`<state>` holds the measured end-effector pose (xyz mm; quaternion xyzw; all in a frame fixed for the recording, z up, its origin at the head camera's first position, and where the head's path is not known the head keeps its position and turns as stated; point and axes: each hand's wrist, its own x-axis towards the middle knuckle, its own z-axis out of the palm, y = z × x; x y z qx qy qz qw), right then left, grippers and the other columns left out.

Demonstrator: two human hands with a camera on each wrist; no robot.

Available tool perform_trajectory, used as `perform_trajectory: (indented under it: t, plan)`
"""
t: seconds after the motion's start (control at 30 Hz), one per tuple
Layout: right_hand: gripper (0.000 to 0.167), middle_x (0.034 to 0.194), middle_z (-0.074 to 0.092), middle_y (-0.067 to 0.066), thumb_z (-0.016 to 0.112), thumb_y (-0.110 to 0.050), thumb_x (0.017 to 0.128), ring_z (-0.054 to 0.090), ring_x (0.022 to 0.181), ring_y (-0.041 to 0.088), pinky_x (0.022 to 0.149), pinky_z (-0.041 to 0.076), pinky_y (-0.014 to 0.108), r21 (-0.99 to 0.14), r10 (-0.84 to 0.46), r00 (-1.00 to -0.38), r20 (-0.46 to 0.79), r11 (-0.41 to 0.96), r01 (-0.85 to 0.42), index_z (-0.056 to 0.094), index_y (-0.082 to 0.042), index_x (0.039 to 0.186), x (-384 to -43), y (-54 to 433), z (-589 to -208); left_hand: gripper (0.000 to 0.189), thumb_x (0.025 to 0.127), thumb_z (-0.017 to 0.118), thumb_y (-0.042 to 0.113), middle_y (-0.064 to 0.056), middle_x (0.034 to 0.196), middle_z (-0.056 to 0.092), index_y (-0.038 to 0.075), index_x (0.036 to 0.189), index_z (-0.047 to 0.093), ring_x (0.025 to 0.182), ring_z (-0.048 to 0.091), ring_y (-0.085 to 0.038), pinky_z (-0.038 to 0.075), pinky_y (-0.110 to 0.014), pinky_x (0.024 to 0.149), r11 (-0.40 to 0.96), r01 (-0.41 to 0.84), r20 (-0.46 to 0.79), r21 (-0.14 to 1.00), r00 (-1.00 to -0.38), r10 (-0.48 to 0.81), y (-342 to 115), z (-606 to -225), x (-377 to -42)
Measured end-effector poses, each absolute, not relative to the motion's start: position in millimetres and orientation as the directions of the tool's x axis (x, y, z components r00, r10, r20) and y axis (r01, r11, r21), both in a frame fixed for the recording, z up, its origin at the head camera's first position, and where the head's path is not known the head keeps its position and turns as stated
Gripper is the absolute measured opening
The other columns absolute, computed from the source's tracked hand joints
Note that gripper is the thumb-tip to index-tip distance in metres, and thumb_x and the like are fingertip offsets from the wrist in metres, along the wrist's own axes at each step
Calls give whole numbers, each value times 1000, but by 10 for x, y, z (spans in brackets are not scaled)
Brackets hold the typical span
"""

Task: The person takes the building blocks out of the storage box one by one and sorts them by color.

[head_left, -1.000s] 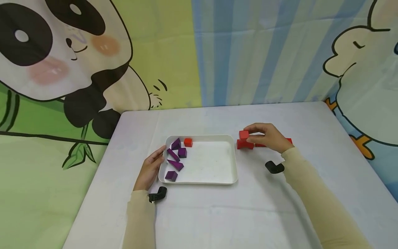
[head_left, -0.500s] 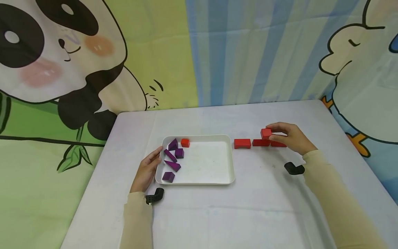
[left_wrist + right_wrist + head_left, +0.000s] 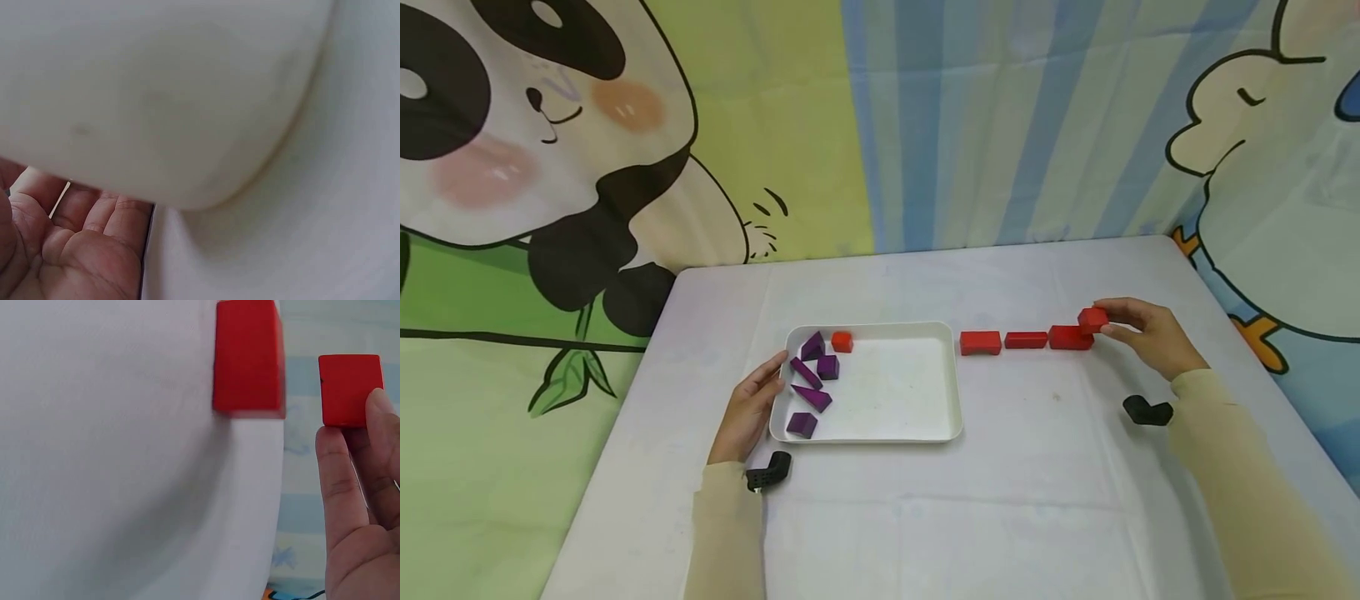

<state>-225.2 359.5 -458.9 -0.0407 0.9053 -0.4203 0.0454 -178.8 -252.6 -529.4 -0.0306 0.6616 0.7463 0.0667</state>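
In the head view, the right hand (image 3: 1153, 337) pinches a red cube (image 3: 1092, 320) between thumb and fingers. The cube is just above the right end of the rightmost red block (image 3: 1070, 337); the right wrist view shows the pinched cube (image 3: 350, 387) apart from a red block (image 3: 247, 359) on the table. Along the white tray's (image 3: 895, 441) left side lies the left hand (image 3: 748, 412), its fairly straight fingers touching the wall. Part of these fingers (image 3: 125, 222) is hidden by the tray in the left wrist view.
Left of the rightmost block, a thin red block (image 3: 1026, 340) and a thicker red block (image 3: 981, 342) continue the row beside the tray. Inside the tray are an orange-red cube (image 3: 842, 342) and several purple blocks (image 3: 802, 425). A patterned cloth (image 3: 955, 125) hangs behind the table.
The right hand has carried the red cube rightward along the row, from above the leftmost block to the rightmost one. The left hand has stayed at the tray.
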Motion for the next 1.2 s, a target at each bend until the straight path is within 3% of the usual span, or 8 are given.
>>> perform_trajectory:
  t: [0.17,0.23,0.37,0.43,0.47,0.8,1.03,1.2]
  plan:
    - [53,156,49,32,64,-18,110,42,145,56,88,46,0,-759,-62,-995,-76,650,17,50,2,157,-2221,3698,-4636,57,111,49,-2,-18,174,31,-8,165,32,158,33,-18,39,-16,118,-114,-138,-132,984,-989,60,-2549,-5275,-1786]
    - [53,157,48,32,63,-19,111,43,145,56,94,50,6,-758,-46,-995,-92,651,40,49,2,158,-2216,3735,-4661,58,111,49,-2,-18,174,30,-8,165,32,156,35,-15,38,-16,119,-116,-140,-134,983,-989,59,-2554,-5271,-1787]
    - [53,158,47,32,62,-20,112,43,145,53,118,50,46,-750,-26,-991,-134,656,84,48,1,159,-2219,3788,-4722,58,111,49,-2,-19,174,30,-8,166,32,152,38,-10,37,-17,120,-118,-145,-140,982,-989,54,-2557,-5275,-1790]
    - [54,158,47,33,61,-22,112,42,145,52,119,40,68,-751,-19,-987,-158,651,108,47,2,159,-2220,3808,-4760,58,111,49,-2,-19,174,30,-8,166,32,152,39,-9,37,-18,120,-115,-145,-140,983,-989,53,-2555,-5277,-1788]
    - [54,158,47,33,61,-22,113,42,145,52,118,37,72,-755,-18,-986,-166,646,115,46,2,159,-2220,3814,-4781,58,111,49,-2,-19,174,31,-8,165,32,152,39,-9,37,-18,120,-115,-145,-140,983,-989,53,-2554,-5278,-1786]
    - [60,157,45,37,62,-17,112,39,146,55,119,34,75,-765,-14,-980,-200,628,146,40,5,163,-2196,3836,-4870,58,111,50,-2,-19,174,31,-8,165,32,158,33,-19,38,-19,121,-110,-146,-141,983,-988,57,-2531,-5273,-1786]
    - [54,159,45,36,59,-10,112,37,147,59,113,40,76,-720,-7,-992,-129,688,89,43,3,161,-2201,3772,-4686,57,111,49,-2,-19,174,30,-8,165,32,162,27,-24,35,-19,122,-107,-150,-145,983,-988,56,-2540,-5276,-1788]
    - [48,154,49,36,52,-16,116,41,143,58,110,43,76,-700,10,-998,-55,713,46,47,4,158,-2199,3595,-4513,57,111,49,-2,-21,174,30,-8,165,32,162,27,-26,36,-19,121,-108,-142,-136,984,-989,55,-2530,-5289,-1788]
